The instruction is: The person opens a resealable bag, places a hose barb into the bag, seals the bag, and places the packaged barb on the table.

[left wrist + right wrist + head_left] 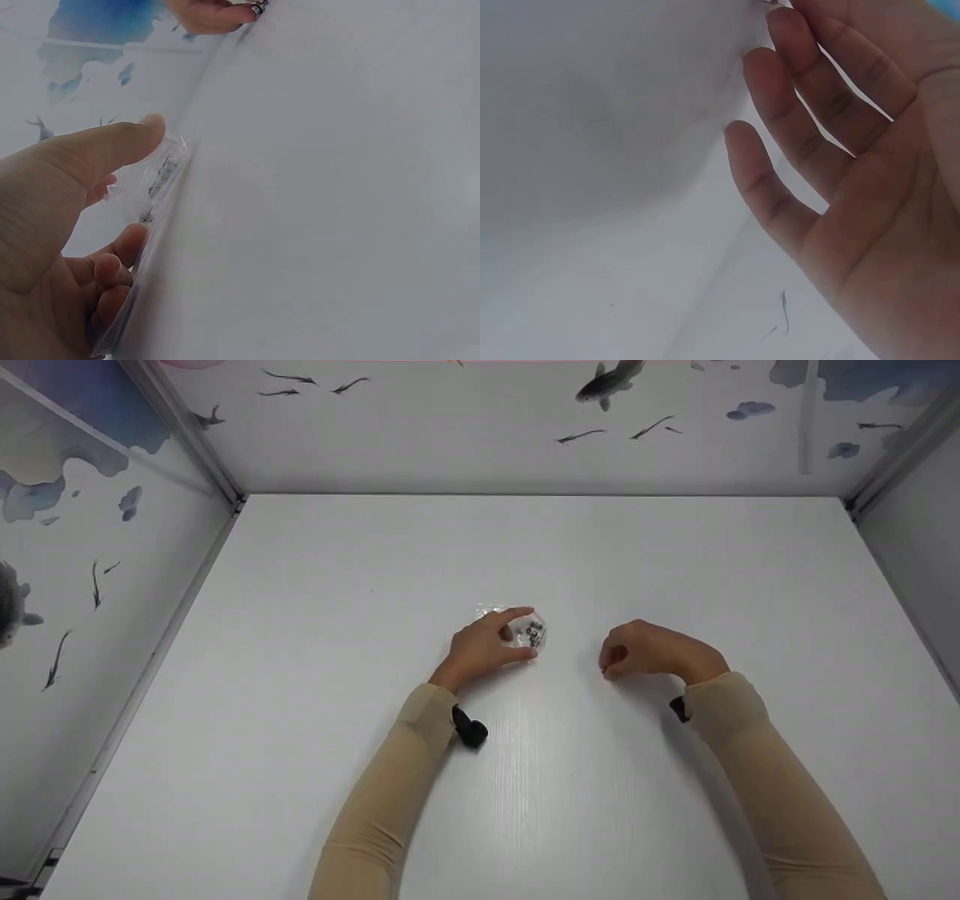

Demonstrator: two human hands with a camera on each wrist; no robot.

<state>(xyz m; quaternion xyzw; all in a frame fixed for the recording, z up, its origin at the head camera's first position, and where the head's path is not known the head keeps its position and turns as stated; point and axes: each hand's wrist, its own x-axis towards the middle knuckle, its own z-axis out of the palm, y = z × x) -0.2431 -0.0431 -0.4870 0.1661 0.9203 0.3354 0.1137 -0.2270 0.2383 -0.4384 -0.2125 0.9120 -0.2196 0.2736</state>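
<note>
My left hand (484,649) holds a small clear plastic bag (541,641) low over the white table, thumb and index finger spread at its two sides. Inside the bag, small dark and silvery metal pieces (533,631) are bunched; their exact kind is too small to tell. The left wrist view shows the bag (169,169) edge-on, with fingers curled against it. To the right of the bag, my right hand (649,649) pinches a tiny shiny metal piece (259,8) between thumb and fingertip. In the right wrist view the other fingers (769,82) are loosely bent, and the piece is mostly cut off.
The white table (360,547) reaches to a back wall panel (450,442) and a left panel (150,555), both printed with fish and ink-like blots. A plain panel (907,525) borders the right. A black wrist device (470,729) protrudes beside the left sleeve.
</note>
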